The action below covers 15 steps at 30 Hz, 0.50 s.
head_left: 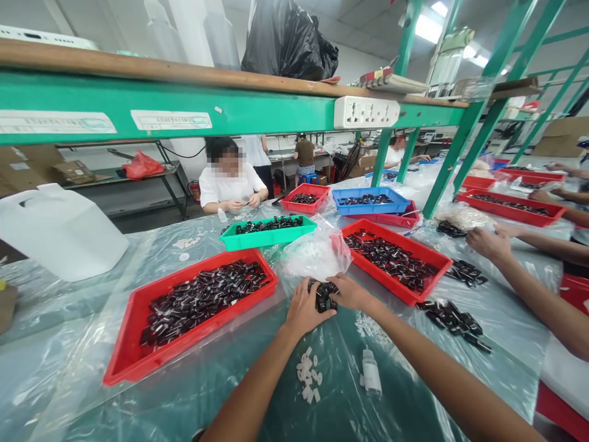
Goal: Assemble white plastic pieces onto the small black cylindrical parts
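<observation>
My left hand (306, 308) curves around the near and left sides of a small heap of glossy black pieces (326, 294), its thumb stretched along the front. From the right, my right hand (352, 292) closes its fingers on the same heap, so the pieces are gathered between both hands on the plastic-covered table (257, 380). Part of the heap is hidden by my fingers. Just behind it lies a clear plastic bag (313, 252) of white bits. Nearer to me are loose small white pieces (308, 374) and a small clear bottle (370, 373) with a label.
Red trays full of black pieces stand left (117, 353) and right (439, 270). Behind are a green tray (271, 238) and a blue tray (368, 207). More black pieces (455, 322) lie right, near a co-worker's hands (490, 244). A green shelf beam (276, 107) crosses above.
</observation>
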{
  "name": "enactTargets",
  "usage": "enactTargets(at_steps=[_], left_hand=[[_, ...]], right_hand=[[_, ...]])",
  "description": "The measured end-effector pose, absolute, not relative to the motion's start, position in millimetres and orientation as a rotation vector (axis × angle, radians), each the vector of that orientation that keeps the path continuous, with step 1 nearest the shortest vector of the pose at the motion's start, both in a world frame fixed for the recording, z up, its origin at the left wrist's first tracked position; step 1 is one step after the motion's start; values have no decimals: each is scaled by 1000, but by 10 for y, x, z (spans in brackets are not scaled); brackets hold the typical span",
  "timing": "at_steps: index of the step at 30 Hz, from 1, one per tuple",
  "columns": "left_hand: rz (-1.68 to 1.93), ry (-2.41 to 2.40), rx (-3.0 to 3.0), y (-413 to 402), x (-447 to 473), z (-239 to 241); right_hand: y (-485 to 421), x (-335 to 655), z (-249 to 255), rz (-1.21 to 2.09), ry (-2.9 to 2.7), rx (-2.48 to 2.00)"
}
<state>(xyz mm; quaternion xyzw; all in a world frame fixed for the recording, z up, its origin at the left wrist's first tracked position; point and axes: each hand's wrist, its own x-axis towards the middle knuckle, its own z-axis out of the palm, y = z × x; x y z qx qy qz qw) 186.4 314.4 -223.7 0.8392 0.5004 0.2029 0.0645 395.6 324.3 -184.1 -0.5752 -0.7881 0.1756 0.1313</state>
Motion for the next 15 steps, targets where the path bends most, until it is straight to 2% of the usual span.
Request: enactTargets(at_steps=[8, 15], left_hand=[[713, 1355, 2691, 3166, 1835, -2282], [725, 1345, 2757, 3223, 1804, -2360]], right_hand=[[3084, 3527, -1977, 598, -2221, -1592], [3018, 3626, -2050, 744, -2157, -1494]])
